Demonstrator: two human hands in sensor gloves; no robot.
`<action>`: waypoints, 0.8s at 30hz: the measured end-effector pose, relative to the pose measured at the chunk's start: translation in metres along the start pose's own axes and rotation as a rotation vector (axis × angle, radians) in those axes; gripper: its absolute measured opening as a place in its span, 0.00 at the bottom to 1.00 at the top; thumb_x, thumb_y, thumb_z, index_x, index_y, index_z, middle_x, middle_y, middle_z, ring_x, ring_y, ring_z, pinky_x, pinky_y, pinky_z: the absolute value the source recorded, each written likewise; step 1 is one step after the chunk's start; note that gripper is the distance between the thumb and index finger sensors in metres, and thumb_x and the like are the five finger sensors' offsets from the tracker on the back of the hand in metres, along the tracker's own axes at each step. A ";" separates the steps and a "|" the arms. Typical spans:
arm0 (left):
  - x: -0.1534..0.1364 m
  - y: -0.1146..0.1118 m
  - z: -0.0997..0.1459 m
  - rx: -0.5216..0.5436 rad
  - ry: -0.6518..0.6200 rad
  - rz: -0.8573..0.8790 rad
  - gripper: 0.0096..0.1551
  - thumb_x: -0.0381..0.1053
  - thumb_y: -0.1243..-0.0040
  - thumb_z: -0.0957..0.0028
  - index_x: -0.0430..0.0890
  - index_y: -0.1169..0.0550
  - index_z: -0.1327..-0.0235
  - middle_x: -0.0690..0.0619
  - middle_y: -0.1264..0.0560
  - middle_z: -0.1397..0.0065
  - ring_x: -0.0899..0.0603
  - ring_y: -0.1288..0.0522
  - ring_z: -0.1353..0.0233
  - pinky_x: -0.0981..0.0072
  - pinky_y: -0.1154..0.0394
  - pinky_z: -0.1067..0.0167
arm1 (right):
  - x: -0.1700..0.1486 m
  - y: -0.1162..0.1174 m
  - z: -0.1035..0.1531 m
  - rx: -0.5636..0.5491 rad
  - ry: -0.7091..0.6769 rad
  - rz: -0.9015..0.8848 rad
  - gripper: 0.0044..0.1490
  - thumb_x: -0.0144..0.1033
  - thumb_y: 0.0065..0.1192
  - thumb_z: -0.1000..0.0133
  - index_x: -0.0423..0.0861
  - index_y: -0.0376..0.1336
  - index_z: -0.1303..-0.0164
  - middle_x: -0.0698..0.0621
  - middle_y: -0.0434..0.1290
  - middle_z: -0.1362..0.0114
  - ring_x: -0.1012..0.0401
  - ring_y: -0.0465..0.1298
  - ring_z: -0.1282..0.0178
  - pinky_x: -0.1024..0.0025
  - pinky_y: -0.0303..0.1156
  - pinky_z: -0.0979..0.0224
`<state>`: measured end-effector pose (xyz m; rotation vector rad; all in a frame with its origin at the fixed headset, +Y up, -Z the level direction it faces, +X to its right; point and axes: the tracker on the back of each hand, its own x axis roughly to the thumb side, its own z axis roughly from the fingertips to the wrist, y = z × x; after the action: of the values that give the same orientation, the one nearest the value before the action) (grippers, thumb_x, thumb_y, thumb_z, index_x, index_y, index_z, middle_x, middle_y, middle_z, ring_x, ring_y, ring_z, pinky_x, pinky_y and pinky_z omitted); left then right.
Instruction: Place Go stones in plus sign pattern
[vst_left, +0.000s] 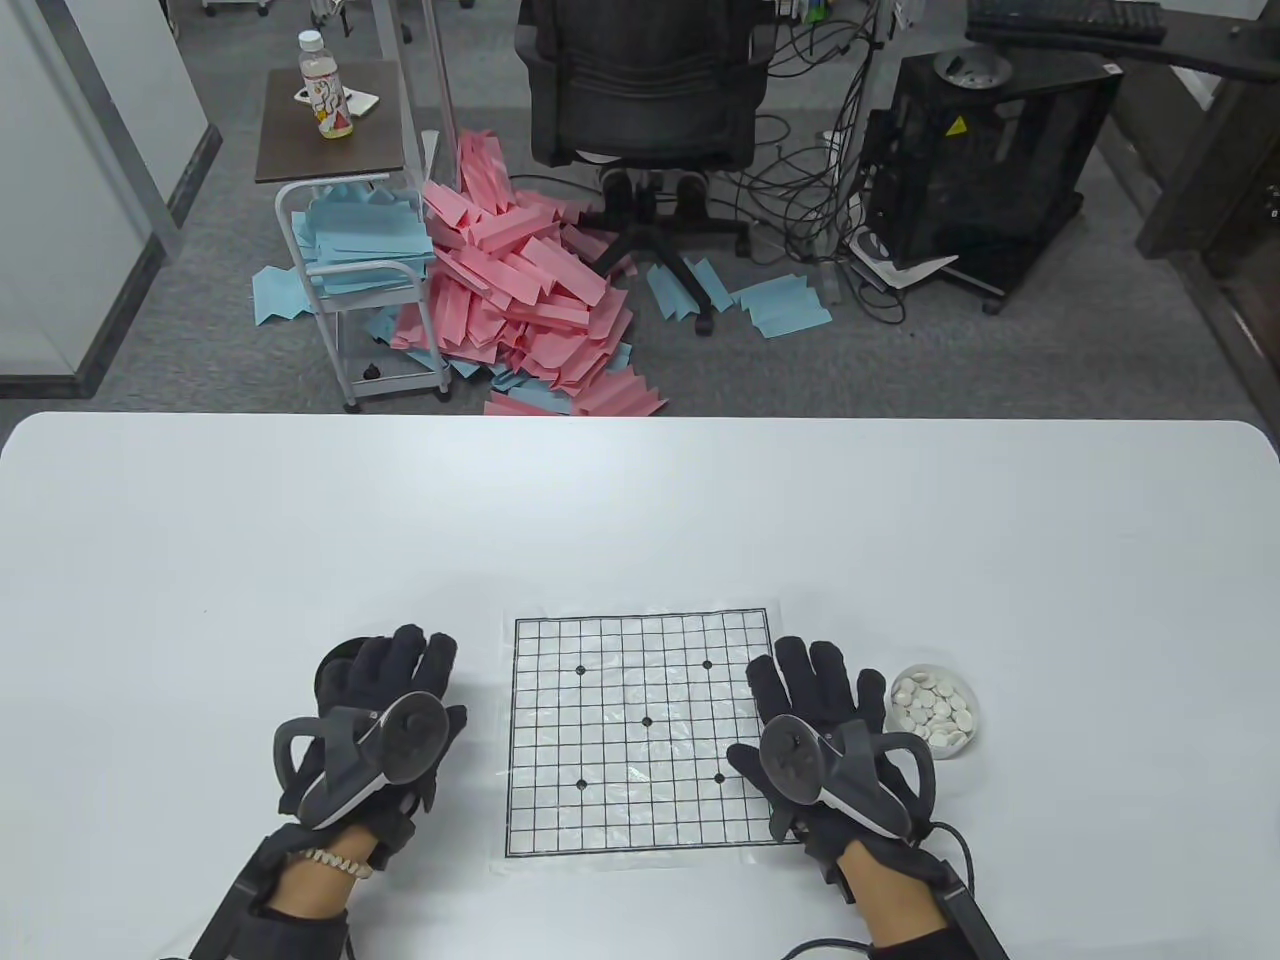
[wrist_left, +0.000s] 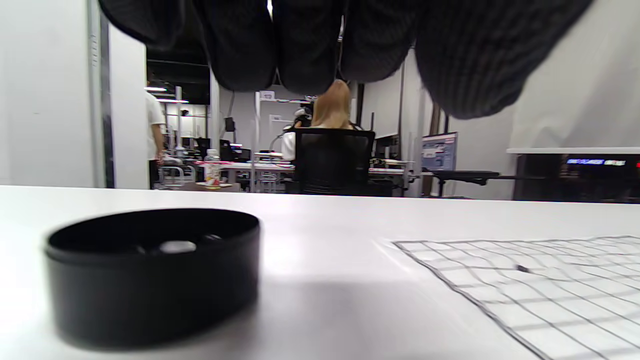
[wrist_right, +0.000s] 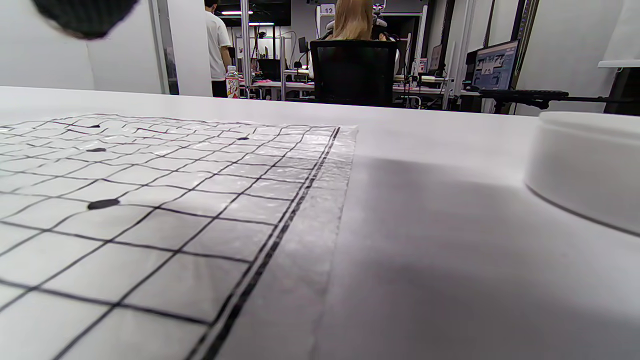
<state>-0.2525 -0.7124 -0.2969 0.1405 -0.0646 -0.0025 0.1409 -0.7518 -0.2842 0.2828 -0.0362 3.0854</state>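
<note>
A paper Go grid (vst_left: 640, 735) lies flat on the white table between my hands; no stones lie on it, only printed dots. A white bowl (vst_left: 936, 711) with several white stones stands right of the grid. A black bowl (vst_left: 336, 672) stands left of it, mostly hidden by my left hand (vst_left: 395, 700); it also shows in the left wrist view (wrist_left: 150, 275). My left hand rests flat and open by the black bowl. My right hand (vst_left: 820, 715) rests flat and open between the grid's right edge and the white bowl (wrist_right: 585, 165). Both hands hold nothing.
The table's far edge (vst_left: 640, 418) runs across the middle of the table view. Beyond it, on the floor, are a black office chair (vst_left: 640, 110), pink and blue paper heaps (vst_left: 510, 290), a small cart (vst_left: 350, 280) and a computer case (vst_left: 980, 160).
</note>
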 end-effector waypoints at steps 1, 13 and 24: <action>-0.005 0.001 -0.005 -0.006 0.023 -0.014 0.41 0.61 0.34 0.57 0.54 0.30 0.26 0.45 0.29 0.18 0.33 0.27 0.22 0.31 0.35 0.30 | -0.001 0.000 0.000 0.000 0.002 -0.007 0.55 0.66 0.60 0.50 0.59 0.44 0.16 0.50 0.40 0.09 0.43 0.42 0.09 0.28 0.40 0.19; -0.038 -0.031 -0.060 -0.372 0.303 -0.191 0.29 0.54 0.25 0.61 0.56 0.16 0.42 0.51 0.15 0.34 0.40 0.15 0.39 0.44 0.24 0.41 | 0.000 0.001 -0.001 0.020 0.001 -0.014 0.55 0.66 0.60 0.50 0.59 0.44 0.16 0.50 0.39 0.09 0.43 0.42 0.09 0.28 0.40 0.18; -0.044 -0.050 -0.072 -0.477 0.384 -0.207 0.31 0.56 0.25 0.62 0.56 0.17 0.41 0.51 0.16 0.32 0.41 0.18 0.42 0.44 0.26 0.39 | 0.001 0.001 -0.001 0.035 0.002 -0.021 0.55 0.66 0.60 0.50 0.59 0.44 0.16 0.50 0.40 0.09 0.43 0.42 0.09 0.28 0.40 0.18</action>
<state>-0.2913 -0.7510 -0.3782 -0.3308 0.3333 -0.1955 0.1399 -0.7527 -0.2852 0.2796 0.0215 3.0677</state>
